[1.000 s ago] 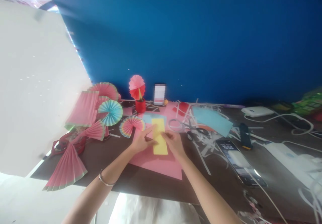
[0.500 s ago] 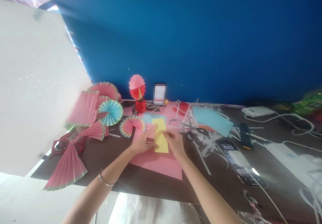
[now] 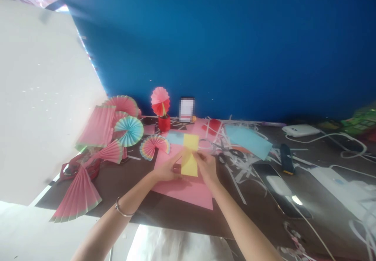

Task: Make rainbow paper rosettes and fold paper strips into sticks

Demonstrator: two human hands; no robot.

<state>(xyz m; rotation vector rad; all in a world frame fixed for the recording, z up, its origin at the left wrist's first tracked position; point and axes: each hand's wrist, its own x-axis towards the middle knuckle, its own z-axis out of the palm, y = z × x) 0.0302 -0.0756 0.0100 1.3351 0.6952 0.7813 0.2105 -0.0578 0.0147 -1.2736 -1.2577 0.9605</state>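
Note:
A narrow strip of yellow paper point(image 3: 190, 163) is between my two hands, above a pink sheet point(image 3: 185, 194) on the dark table. My left hand point(image 3: 168, 169) lies at its left edge, thumb and fingers spread apart, with the fingertips touching the paper. My right hand point(image 3: 206, 168) pinches the strip's right edge between thumb and fingers. Just behind the strip lies a light blue paper piece point(image 3: 175, 137). Left of it rests a small pleated fan with rainbow edges point(image 3: 153, 146).
Pink pleated fans point(image 3: 78, 198) and a blue pleated rosette point(image 3: 128, 131) lie at left. A red pot point(image 3: 164, 123) holds a paper flower. Scissors point(image 3: 222, 157) sit among white paper scraps point(image 3: 242, 167). A phone point(image 3: 289, 204), a cutter point(image 3: 286, 159) and cables are at right.
The yellow strip has shifted slightly right and away from me, turning a little. My right hand has moved slightly right with it. The lit clock on the phone screen has gone dark.

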